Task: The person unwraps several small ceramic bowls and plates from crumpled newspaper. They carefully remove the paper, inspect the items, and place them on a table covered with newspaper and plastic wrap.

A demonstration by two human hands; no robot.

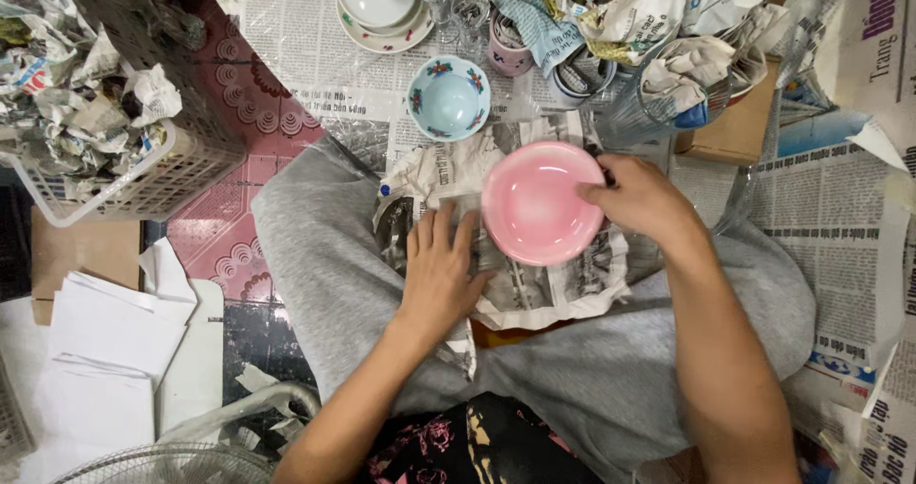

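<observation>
- The right hand grips a pink bowl by its right rim, thumb lying over the inside edge and the fingers hidden beneath it.
- The pink bowl sits upright over the person's lap, in the middle of the scene, above a crumpled sheet of newspaper.
- The left hand rests flat on that newspaper just left of the bowl, fingers spread and pointing away from the person, pinching nothing.
- The newspaper lies across grey trousers, the knees folded out to either side.
- Farther off, just beyond the newspaper, stands a light blue bowl with red flower marks on its rim, empty and upright.
- Beyond that, at the far edge, is a stack of white plates.
- To the right of the plates, a pink cup and other cups are stuffed with crumpled paper.
- On the far left a white plastic basket is heaped with crumpled newspaper.
- At the near left lies a pile of white paper sheets, with part of a fan grille at the near edge.
- More spread newspaper covers the floor on the right.
</observation>
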